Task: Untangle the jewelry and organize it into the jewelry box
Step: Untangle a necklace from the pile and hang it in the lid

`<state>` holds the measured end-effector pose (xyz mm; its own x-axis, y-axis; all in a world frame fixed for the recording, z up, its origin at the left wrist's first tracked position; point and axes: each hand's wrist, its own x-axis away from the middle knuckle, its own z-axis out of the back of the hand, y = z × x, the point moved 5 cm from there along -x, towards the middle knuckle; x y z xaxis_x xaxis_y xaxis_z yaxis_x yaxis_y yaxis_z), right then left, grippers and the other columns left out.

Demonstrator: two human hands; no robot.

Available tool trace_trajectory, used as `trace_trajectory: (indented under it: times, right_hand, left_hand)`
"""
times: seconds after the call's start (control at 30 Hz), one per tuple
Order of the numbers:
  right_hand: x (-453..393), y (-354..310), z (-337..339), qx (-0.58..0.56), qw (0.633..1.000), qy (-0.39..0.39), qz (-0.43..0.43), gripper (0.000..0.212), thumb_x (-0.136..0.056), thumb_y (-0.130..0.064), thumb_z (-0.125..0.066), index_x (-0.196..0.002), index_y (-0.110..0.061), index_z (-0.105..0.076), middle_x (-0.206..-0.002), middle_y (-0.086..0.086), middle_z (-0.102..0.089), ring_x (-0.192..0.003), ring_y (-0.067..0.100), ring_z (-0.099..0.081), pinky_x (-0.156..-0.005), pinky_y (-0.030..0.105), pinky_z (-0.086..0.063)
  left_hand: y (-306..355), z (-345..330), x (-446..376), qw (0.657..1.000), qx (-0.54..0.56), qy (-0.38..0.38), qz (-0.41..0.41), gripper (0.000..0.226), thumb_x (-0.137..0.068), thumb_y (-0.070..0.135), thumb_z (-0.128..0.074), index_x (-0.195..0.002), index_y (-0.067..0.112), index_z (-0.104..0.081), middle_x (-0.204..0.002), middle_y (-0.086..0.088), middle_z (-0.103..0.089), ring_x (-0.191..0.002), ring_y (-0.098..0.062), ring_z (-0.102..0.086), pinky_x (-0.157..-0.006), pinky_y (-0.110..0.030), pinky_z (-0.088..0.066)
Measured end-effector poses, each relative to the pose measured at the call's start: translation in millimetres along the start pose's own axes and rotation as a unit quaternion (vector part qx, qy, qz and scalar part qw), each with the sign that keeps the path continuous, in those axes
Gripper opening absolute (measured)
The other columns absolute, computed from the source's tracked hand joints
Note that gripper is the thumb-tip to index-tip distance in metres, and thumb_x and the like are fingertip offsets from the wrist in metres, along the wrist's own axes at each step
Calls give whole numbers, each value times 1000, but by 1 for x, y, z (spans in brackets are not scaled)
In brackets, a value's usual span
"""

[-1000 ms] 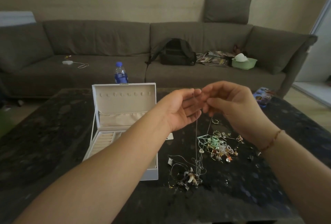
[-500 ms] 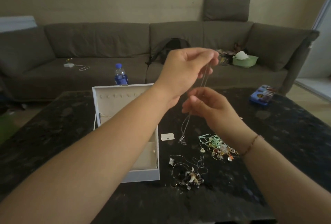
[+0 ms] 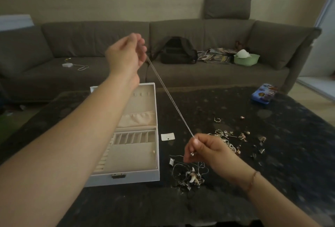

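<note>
Your left hand [image 3: 126, 54] is raised over the back of the table [image 3: 290, 154], fingers curled and pinching one end of a thin silver chain [image 3: 170, 99]. Your right hand [image 3: 203, 148] sits low, just above the table, pinching the other end, with a small clasp or pendant showing at its fingertips. The chain runs taut and doubled between them, slanting down over the gap between the open jewelry box [image 3: 130, 147] and the loose pieces.

Expect it to be very light, limp and slippery — and probably easy to kink or snap if you pull hard. Hold it by the ends, as you do now, and ease the tension before lowering it.

The box stands open just left of the chain, its compartments under your left forearm. A tangled knot of jewelry [image 3: 190, 177] lies on the table right below your right hand, and scattered earrings [image 3: 235, 138] lie beyond it — neither appears to touch the chain.
</note>
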<state>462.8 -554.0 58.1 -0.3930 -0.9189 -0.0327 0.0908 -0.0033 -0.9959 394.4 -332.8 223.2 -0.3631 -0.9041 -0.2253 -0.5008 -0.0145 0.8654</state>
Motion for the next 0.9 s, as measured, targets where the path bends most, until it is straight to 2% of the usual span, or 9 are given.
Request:
trace_trajectory:
  times: [0.07,0.17,0.27,0.4,0.57,0.63,0.77,0.8,0.9]
  right_hand:
    - [4,4,-2,-48,998,-30,-9,22,-94,-23,-56,-79,-10,-65,-77,13,-67,-74,23,-68,-71,26,-54]
    - [6,5,-2,-14,998,-62,-22,13,-95,-12,-55,-91,-6,-65,-72,10,-66,-68,19,-65,-65,19,-50]
    - [6,4,0,9,997,-64,-38,12,-97,-1,-52,-99,-3,-63,-65,7,-64,-62,16,-64,-59,16,-47]
    - [8,-1,6,28,998,-36,-41,21,-95,5,-53,-112,-5,-58,-58,8,-60,-60,26,-64,-65,28,-50]
    - [11,-11,1,105,993,-45,-37,24,-95,-1,-56,-115,-13,-57,-68,11,-67,-73,28,-72,-83,49,-55]
    - [14,-16,-3,150,988,-33,-15,29,-94,-8,-61,-118,-23,-55,-77,6,-74,-78,28,-72,-81,49,-57]
    - [27,-26,-7,274,953,53,120,54,-92,-19,-66,-129,-45,-35,-88,-17,-74,-72,8,-67,-64,19,-49]
    - [31,-27,-8,283,946,63,145,58,-91,-20,-67,-130,-47,-32,-90,-20,-73,-71,8,-67,-63,20,-50]
    - [35,-20,-8,289,942,46,165,66,-91,-24,-67,-133,-54,-25,-95,-25,-71,-79,15,-71,-72,41,-57]
  left_hand:
    - [-5,8,-3,1000,-17,8,-12,22,-103,14,-52,-88,12,-68,-76,0,-68,-62,-8,-60,-61,-22,-51]
    - [-12,19,-3,998,-48,26,-18,24,-104,17,-50,-88,14,-67,-74,2,-65,-58,-5,-56,-59,-20,-49]
    - [-24,28,-5,999,-22,48,7,26,-104,20,-50,-86,15,-67,-72,3,-65,-55,-5,-57,-58,-21,-48]
    - [-36,37,-3,996,13,79,27,24,-105,22,-49,-89,15,-66,-71,3,-66,-51,-6,-59,-55,-22,-50]
    - [-41,44,-4,989,43,138,33,24,-105,25,-47,-90,15,-64,-75,1,-62,-46,-6,-53,-48,-21,-45]
    - [-46,49,-5,981,67,167,65,23,-104,25,-49,-91,16,-65,-77,1,-63,-46,-6,-53,-47,-19,-44]
    - [-58,66,-12,962,114,210,133,22,-103,24,-49,-90,16,-64,-66,3,-60,-40,-5,-47,-39,-16,-37]
    - [-61,70,-12,961,105,215,140,22,-103,25,-50,-90,16,-64,-65,4,-60,-39,-5,-47,-38,-16,-37]
    - [-69,79,-6,968,48,211,129,23,-103,26,-51,-89,15,-66,-69,2,-63,-43,-5,-49,-43,-17,-42]
